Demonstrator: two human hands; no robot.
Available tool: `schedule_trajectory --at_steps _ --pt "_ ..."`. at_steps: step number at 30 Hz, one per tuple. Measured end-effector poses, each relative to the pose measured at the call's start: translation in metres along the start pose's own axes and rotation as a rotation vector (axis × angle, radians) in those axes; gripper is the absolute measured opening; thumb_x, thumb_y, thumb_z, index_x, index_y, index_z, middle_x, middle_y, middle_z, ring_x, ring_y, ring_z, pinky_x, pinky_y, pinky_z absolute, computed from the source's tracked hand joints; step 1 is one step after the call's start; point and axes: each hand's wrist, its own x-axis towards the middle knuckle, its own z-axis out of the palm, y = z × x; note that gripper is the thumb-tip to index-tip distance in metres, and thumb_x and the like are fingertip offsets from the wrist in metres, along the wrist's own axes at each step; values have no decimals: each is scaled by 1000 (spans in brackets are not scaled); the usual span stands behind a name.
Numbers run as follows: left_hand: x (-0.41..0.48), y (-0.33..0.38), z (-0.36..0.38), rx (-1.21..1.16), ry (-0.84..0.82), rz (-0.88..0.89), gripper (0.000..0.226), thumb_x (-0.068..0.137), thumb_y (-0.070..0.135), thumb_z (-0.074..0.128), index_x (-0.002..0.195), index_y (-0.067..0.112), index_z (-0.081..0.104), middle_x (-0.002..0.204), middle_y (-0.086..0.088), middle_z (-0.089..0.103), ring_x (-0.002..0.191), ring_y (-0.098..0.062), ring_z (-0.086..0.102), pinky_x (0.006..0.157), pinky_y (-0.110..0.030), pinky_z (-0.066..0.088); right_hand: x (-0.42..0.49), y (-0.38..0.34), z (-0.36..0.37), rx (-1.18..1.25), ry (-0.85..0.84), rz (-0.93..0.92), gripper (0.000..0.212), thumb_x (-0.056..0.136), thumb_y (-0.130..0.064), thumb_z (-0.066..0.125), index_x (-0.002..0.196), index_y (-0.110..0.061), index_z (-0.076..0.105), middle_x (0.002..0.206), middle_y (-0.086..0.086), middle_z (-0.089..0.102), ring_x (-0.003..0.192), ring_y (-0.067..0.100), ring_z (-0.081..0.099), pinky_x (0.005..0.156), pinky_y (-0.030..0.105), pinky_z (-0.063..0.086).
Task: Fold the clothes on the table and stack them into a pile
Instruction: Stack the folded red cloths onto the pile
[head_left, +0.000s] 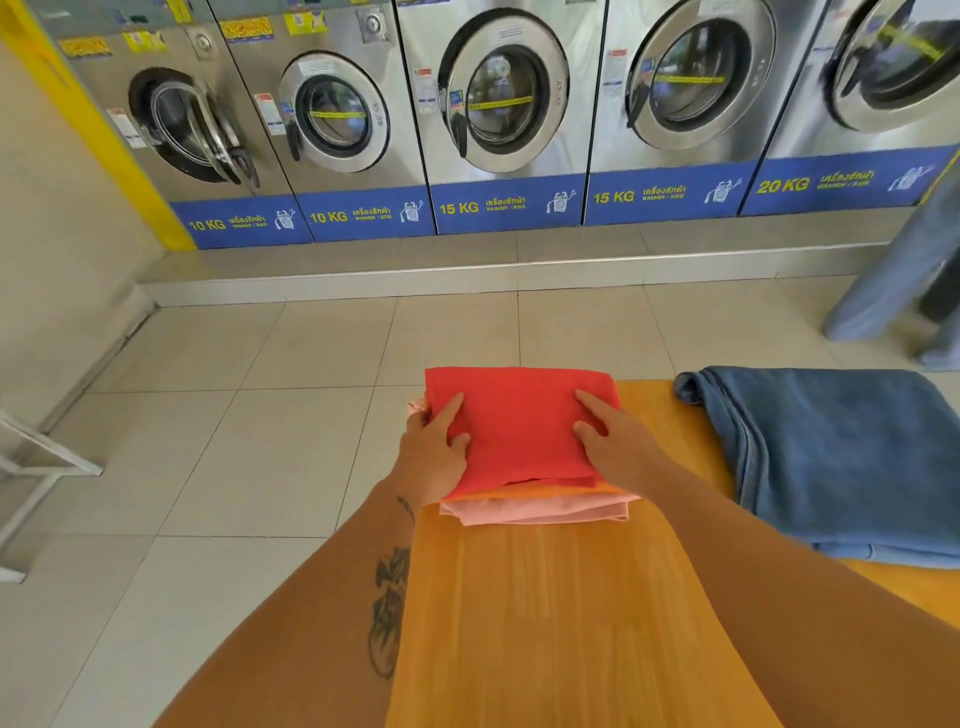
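Observation:
A folded red garment lies on top of a small pile at the far left corner of the wooden table. Under it an orange layer and a folded pink garment show at the near edge. My left hand grips the pile's left side, thumb on the red cloth and fingers along its edge. My right hand rests flat on the red garment's right part, thumb and fingers spread. A blue towel-like cloth, loosely folded, lies on the table to the right.
The table's left edge runs just beside the pile, with tiled floor below. A row of steel washing machines lines the far wall. A person's legs in blue trousers stand at the far right. A white metal frame is at the left.

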Motion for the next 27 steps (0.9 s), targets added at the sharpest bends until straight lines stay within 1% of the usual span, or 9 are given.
schedule_trajectory --at_steps 3,7,10,13,16,19,22,25,27 --pt "-11 -4 -3 77 128 6 48 101 37 37 149 42 31 158 -10 17 137 -34 30 111 -47 30 -5 -5 -10 -19 -48 24 59 97 -33 45 152 -35 24 153 9 35 121 28 48 97 37 42" --pt "-67 -25 8 14 207 129 45 102 34 34 147 36 36 157 -4 18 136 -26 34 110 -43 38 -44 0 -25 -80 -91 40 74 88 -23 55 153 -34 22 147 6 35 101 20 53 66 23 46" --pt "-129 -51 22 -103 227 133 47 100 27 41 146 39 36 154 4 23 125 -4 40 100 -31 44 -92 11 -28 -65 -138 66 68 90 -17 58 151 -30 30 150 9 37 115 23 51 75 28 52" --pt "-193 -73 31 -181 157 125 42 96 18 49 132 39 52 141 13 40 107 15 46 86 -13 43 -152 12 -27 -92 -294 193 55 93 -19 59 143 -34 41 136 7 51 115 20 53 72 21 47" --pt "-245 -89 32 -227 7 126 37 96 19 50 126 40 60 130 19 49 114 5 51 94 -19 43 -205 8 -20 -114 -531 301 45 94 -17 58 136 -31 48 119 6 63 95 17 60 68 18 49" --pt "-278 -98 29 -246 -112 116 34 96 26 53 126 41 59 125 18 54 107 1 56 93 -24 46 -245 7 -7 -59 -596 367 37 97 -12 52 132 -24 51 105 3 64 86 20 59 80 39 52" --pt "-298 -104 32 -249 -180 122 36 93 28 58 127 40 59 120 20 54 106 0 55 94 -26 47 -275 11 6 73 -565 412 35 99 -16 51 132 -27 50 100 2 62 93 33 61 93 55 48" --pt "-305 -108 35 -186 -240 121 49 85 46 59 133 47 49 121 23 49 110 0 51 95 -25 45 -299 15 21 162 -512 392 44 92 -33 63 133 -35 49 109 -2 62 97 17 67 80 35 58" --pt "-302 -107 36 -114 -288 113 60 76 55 58 135 51 43 118 25 45 107 -2 52 90 -23 45 -310 17 35 202 -484 364 60 85 -31 73 138 -37 44 110 -8 62 90 1 67 69 16 53"
